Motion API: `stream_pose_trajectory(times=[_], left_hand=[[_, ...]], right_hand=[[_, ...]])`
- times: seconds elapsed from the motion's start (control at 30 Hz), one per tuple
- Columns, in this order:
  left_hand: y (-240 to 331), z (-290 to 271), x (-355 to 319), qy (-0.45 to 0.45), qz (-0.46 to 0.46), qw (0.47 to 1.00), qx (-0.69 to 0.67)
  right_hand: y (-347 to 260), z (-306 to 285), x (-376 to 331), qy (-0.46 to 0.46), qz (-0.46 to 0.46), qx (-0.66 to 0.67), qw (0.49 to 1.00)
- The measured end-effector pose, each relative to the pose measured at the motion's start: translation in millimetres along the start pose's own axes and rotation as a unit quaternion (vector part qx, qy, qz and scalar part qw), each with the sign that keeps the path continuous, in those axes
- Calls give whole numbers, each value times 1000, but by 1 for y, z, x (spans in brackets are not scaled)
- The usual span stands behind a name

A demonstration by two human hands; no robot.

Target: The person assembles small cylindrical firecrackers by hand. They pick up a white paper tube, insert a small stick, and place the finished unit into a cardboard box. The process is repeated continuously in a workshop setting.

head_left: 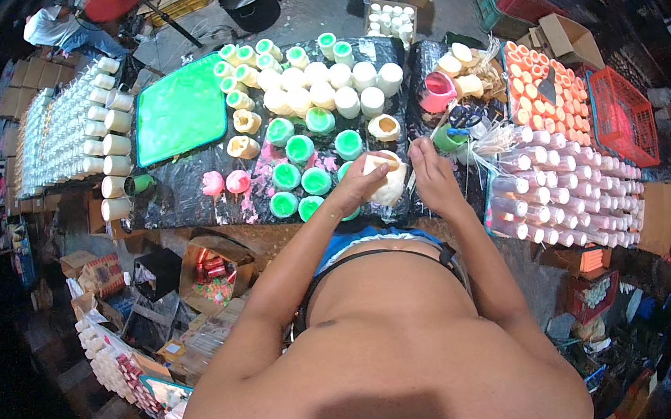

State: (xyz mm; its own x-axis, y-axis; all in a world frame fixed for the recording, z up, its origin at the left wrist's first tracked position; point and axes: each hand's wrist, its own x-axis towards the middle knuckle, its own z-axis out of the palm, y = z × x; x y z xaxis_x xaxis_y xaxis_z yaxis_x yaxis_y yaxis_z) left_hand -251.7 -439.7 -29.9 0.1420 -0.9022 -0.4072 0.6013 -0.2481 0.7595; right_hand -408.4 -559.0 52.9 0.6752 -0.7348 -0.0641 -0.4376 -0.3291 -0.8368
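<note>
Our left hand (360, 187) clasps a cream cup-shaped piece (389, 190), with our straight-fingered right hand (435, 183), its hold unclear, just right of it.

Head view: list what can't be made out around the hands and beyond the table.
In the head view:
- Cream wax shell: left side, covered by the left hand.
- Right hand: whether its fingers hold something thin; too small to tell.
- Co-worker: hands, too small and dim.
- Black bucket: contents, too dark.
</note>
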Motion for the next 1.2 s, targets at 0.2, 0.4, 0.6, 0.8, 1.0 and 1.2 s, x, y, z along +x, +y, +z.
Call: stream_pose_trajectory(times=[0.2,0.4,0.6,0.8,1.0,1.2], left_hand=[[29,11,-14,11,189,963,192],[39,20,-16,1,184,957,225],[36,26,-15,5,167,968,189],[41,30,-18,-18,175,962,211],[41,35,-22,-20,170,953,249],[40,33,-25,-23,212,925,314]], right_hand=[[-23,-22,-6,12,-85,-110,990],[-34,-38,-15,6,-165,-73,984],[-38,-44,-21,48,-161,-147,975],[-38,-47,-22,62,-185,-229,954],[-39,-49,-25,42,-197,-274,940],[-40,-50,-25,26,-229,-277,933]])
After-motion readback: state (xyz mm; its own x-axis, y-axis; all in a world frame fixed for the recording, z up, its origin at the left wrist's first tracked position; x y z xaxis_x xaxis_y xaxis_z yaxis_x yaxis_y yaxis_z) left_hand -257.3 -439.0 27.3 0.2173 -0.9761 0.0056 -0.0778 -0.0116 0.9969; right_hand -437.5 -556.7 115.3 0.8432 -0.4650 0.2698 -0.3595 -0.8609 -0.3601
